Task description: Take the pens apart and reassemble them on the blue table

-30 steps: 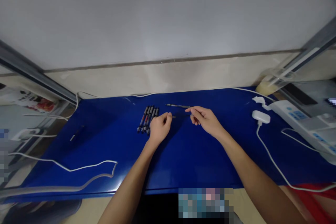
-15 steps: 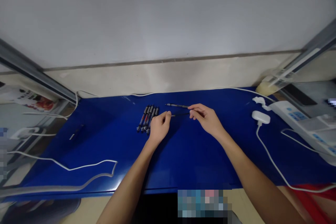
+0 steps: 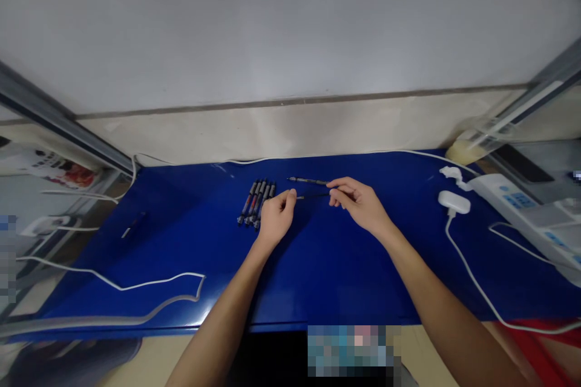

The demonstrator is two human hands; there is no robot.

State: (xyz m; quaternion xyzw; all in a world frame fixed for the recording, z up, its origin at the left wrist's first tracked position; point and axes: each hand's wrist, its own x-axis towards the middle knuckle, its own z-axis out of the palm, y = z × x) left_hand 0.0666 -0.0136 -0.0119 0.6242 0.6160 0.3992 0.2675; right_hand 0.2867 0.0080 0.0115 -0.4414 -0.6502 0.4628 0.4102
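Between my two hands runs a thin dark stick like a pen refill (image 3: 319,195), greyish toward its left end. My left hand (image 3: 278,216) is closed and pinches that end between thumb and fingers; anything deeper in the hand is hidden. The other end is in a pinch of my right hand (image 3: 358,201). A pen (image 3: 307,181) lies on the blue table behind it, its right end by my right index finger; I cannot tell if they touch. Several dark pens (image 3: 251,202) lie side by side left of my left hand, which partly covers them.
A single pen (image 3: 133,225) lies at the table's left. White cables (image 3: 149,285) cross the left front. On the right are a white charger (image 3: 454,202) with its cord, a power strip (image 3: 512,199) and a clear cup (image 3: 469,148). A wall (image 3: 290,130) bounds the back.
The view has shifted slightly. Both hands keep the same pinch on the thin stick, with almost no movement between them. The pens lie as before.
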